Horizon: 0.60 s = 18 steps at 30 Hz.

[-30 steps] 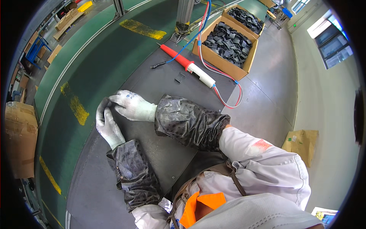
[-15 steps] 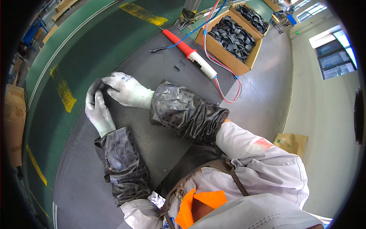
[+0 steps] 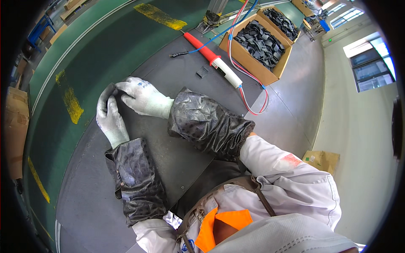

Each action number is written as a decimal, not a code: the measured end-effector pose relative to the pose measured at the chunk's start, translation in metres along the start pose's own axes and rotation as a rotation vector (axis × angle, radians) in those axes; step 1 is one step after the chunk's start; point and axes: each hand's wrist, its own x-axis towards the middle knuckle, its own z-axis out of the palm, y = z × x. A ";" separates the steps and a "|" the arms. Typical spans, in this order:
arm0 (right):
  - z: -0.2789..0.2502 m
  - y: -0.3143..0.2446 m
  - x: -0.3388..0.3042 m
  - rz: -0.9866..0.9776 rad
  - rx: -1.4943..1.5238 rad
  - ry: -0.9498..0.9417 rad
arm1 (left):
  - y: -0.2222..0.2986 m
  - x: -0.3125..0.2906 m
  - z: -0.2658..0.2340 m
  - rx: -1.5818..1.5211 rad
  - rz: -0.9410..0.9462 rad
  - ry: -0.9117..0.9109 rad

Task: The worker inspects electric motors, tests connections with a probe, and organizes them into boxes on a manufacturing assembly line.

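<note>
My left hand (image 3: 111, 118), in a grey-white knit glove, reaches up at the left, fingers bent and tips drawn together. My right hand (image 3: 141, 96), gloved alike, meets it from the right, its thumb and fingers pinching at the left fingertips. Anything between the tips is too small and dark to make out. Both hands are over the dark grey work surface (image 3: 168, 158), close to the green belt (image 3: 95, 63). Black glossy sleeve covers wrap both forearms. Beyond my right hand lies a small dark flat piece (image 3: 202, 72).
A red and white pen-shaped tool (image 3: 214, 59) lies farther back, with red and white cords and a blue cable (image 3: 211, 37). Two cardboard boxes (image 3: 266, 77) of dark pieces (image 3: 260, 44) stand at the far right. A metal post (image 3: 214, 12) rises at the back.
Both hands stay together in almost the same pose, the fingertips barely moving. The whole view has shifted very slightly.
</note>
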 end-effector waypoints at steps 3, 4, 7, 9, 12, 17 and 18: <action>0.000 -0.002 0.001 0.011 -0.003 -0.015 | 0.003 0.000 0.000 0.013 -0.001 0.007; 0.001 0.000 0.001 0.011 -0.004 -0.014 | 0.003 0.000 0.000 0.020 -0.008 0.010; 0.003 0.003 0.001 -0.035 -0.033 0.017 | 0.003 0.000 0.001 0.020 -0.004 0.007; 0.003 0.003 0.002 -0.032 -0.045 0.012 | 0.004 0.000 0.001 0.024 -0.009 0.011; 0.002 -0.001 0.002 -0.021 -0.030 0.003 | 0.003 0.000 -0.001 0.026 -0.013 0.016; 0.002 0.000 0.001 0.021 -0.009 -0.015 | 0.005 -0.001 0.001 0.047 -0.011 0.014; 0.002 -0.001 0.000 0.032 -0.010 -0.021 | 0.005 -0.002 0.001 0.053 -0.014 0.018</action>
